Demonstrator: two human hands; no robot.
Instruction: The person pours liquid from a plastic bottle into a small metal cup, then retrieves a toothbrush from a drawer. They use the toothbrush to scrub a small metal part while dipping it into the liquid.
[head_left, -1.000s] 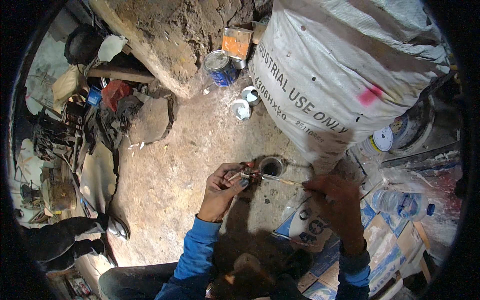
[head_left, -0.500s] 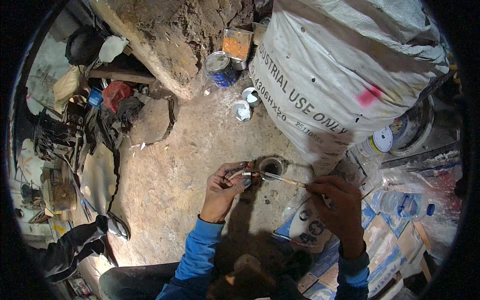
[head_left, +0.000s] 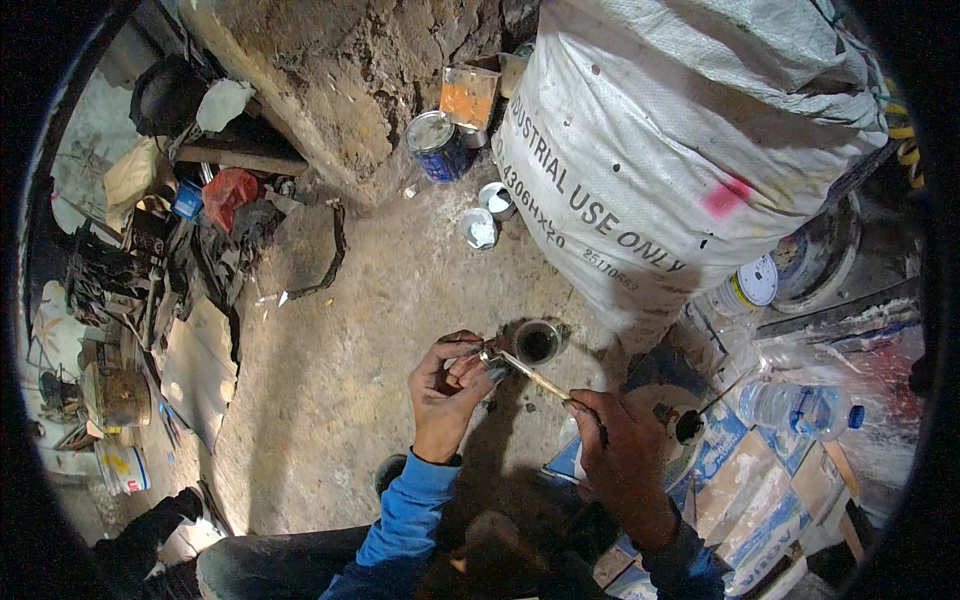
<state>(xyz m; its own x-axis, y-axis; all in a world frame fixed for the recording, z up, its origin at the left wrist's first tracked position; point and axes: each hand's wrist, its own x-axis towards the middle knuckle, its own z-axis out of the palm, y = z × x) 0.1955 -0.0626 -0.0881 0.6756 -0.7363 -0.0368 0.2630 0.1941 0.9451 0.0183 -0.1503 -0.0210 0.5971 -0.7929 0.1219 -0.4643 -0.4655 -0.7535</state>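
My left hand point(head_left: 445, 395) is closed, pinching a small shiny metal piece point(head_left: 489, 355) whose kind I cannot make out. Between the fingers and thumb of my right hand point(head_left: 622, 455) is a thin brush with a pale wooden handle point(head_left: 540, 378). Its tip meets the metal piece or lies right beside it; the contact is too small to tell. Just beyond the brush a small round cup point(head_left: 559, 342) stands on the floor, dark inside. Dark stains mark the fingertips of my left hand.
A big white woven sack point(head_left: 640, 160) stands at the far right. Beyond my hands are two small open tins point(head_left: 478, 230) with white in them, a blue can point(head_left: 437, 150) and an orange-sided tin point(head_left: 468, 97). A water bottle point(head_left: 800, 408) lies right, near flattened cardboard point(head_left: 730, 480). Scraps point(head_left: 200, 355) crowd the left.
My right hand has moved left and nearer to me, taking the brush tip from above the cup to the metal piece. Another person's dark-clothed leg at the lower left has shifted lower.
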